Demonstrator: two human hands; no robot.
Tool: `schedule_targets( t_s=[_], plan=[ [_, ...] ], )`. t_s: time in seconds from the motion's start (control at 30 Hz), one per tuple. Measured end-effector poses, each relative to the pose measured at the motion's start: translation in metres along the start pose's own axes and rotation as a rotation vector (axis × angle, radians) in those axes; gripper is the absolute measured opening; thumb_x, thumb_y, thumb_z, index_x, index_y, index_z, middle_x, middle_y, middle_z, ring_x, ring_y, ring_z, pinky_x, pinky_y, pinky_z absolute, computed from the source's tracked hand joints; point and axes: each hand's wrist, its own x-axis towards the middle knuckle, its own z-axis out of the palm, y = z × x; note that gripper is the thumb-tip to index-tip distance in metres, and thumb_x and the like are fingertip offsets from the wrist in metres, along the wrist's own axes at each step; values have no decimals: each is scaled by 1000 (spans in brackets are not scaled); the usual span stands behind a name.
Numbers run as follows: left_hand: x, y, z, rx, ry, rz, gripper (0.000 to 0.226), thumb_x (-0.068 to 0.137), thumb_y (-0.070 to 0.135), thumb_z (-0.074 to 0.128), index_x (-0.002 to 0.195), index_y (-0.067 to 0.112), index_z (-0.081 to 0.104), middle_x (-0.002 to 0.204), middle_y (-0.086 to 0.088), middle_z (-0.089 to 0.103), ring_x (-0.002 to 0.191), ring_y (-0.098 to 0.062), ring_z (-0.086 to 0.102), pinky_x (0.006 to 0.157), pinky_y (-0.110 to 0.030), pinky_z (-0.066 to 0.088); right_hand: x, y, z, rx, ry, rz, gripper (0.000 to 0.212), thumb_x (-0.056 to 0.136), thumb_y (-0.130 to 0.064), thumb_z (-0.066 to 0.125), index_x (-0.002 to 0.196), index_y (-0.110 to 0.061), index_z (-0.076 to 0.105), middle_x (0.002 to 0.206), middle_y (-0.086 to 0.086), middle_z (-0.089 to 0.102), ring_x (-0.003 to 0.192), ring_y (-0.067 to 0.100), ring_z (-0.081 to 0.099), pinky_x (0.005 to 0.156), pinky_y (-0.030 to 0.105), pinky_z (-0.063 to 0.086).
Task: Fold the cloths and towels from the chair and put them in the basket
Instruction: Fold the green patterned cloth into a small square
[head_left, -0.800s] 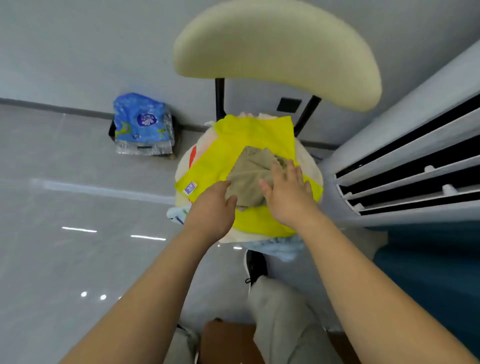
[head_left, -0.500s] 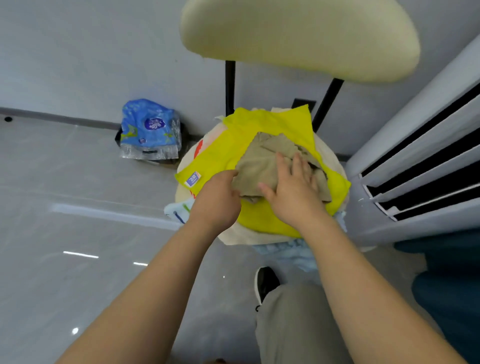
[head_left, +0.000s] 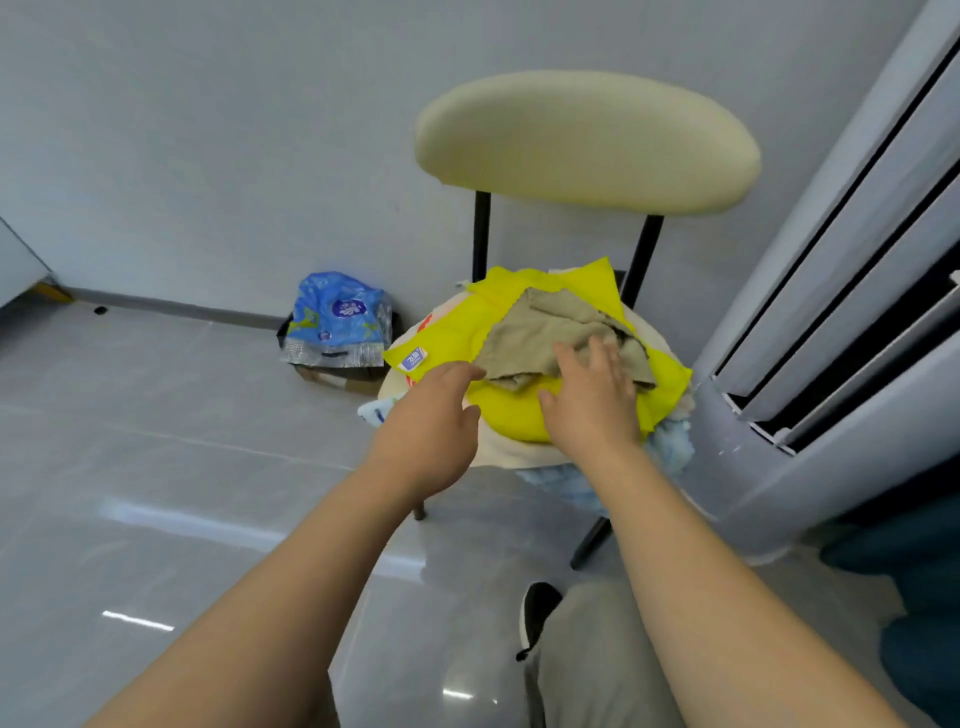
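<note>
A cream chair (head_left: 587, 140) with black legs holds a pile of cloths on its seat. On top lies a crumpled khaki cloth (head_left: 550, 332), spread over a bright yellow cloth (head_left: 514, 415) with a small blue label. A cream cloth and a light blue towel (head_left: 670, 441) stick out underneath. My right hand (head_left: 592, 400) lies flat on the khaki cloth with fingers straight. My left hand (head_left: 431, 426) hovers at the pile's left edge, its fingertips touching the khaki cloth's near-left corner. No basket is in view.
A blue plastic package (head_left: 337, 322) sits on the grey tiled floor by the wall, left of the chair. A tall grey air-conditioner unit (head_left: 841, 291) stands close on the right. My leg and a black shoe (head_left: 537, 613) are below the chair.
The view has pulled back and tilted up, so the whole chair back shows. My left hand has slipped back from the khaki cloth's edge. My right hand stays flat on that cloth.
</note>
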Motion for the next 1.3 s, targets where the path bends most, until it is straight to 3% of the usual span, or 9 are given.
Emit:
schedule_targets(
  t_s=[0.37,0.47,0.63,0.77,0.93,1.03,1.13,1.23,1.3],
  plan=[
    [26,-18,5,-111,53,28,40,95,24,58,135,25,55,136,7,58,124,-12,54,102,-32,44,23,-19,25,-35,131,37,36,94,-23,54,129,-26,60,141,11,44,140,33,33,107,45,35],
    [25,-28,13,-84,8,-20,40,94,26,59,134,26,57,132,6,61,120,-15,56,99,-33,46,32,-21,26,-58,213,27,32,95,-22,51,123,-27,67,143,7,47,135,29,37,104,43,34],
    [20,-32,26,-86,-65,-85,40,93,29,61,133,26,57,131,4,61,116,-15,58,96,-32,48,40,-15,23,-62,263,64,22,96,-25,52,106,-23,72,123,3,59,123,30,46,94,41,40],
    [21,-29,26,-153,-50,-128,44,90,29,65,134,25,57,132,5,61,106,-14,63,94,-33,50,45,-17,5,336,341,50,12,98,-24,52,96,-20,63,105,7,68,106,33,58,88,45,48],
    [14,-21,27,-299,-30,-193,56,87,34,70,139,26,50,133,8,59,91,-8,65,87,-35,53,32,-21,-31,728,348,-13,8,100,-19,50,97,-26,53,82,-7,64,78,20,60,68,35,47],
    [11,-18,27,-339,4,-211,72,82,42,76,144,27,43,140,7,54,100,-13,66,93,-39,52,20,-29,-49,914,281,-112,9,102,-20,51,97,-27,54,76,-5,63,64,9,56,59,28,45],
    [7,-14,27,-390,13,-211,87,74,47,82,147,30,38,141,9,51,102,-20,69,95,-42,52,8,-39,-59,1158,135,-171,14,102,-13,52,94,-24,56,76,-4,67,66,5,61,62,21,47],
    [2,-4,26,-685,-53,-222,65,78,32,84,134,33,51,131,14,58,72,-21,74,78,-45,59,0,-47,-60,1340,10,-185,14,101,-9,54,93,-20,57,72,-6,69,70,10,63,69,27,51],
    [1,3,26,-858,-76,-284,47,83,23,80,124,30,58,122,14,62,67,-27,73,76,-46,59,-3,-51,-59,1386,-17,-191,13,100,-8,55,92,-18,58,72,-6,69,72,11,63,70,26,51]
  ],
)
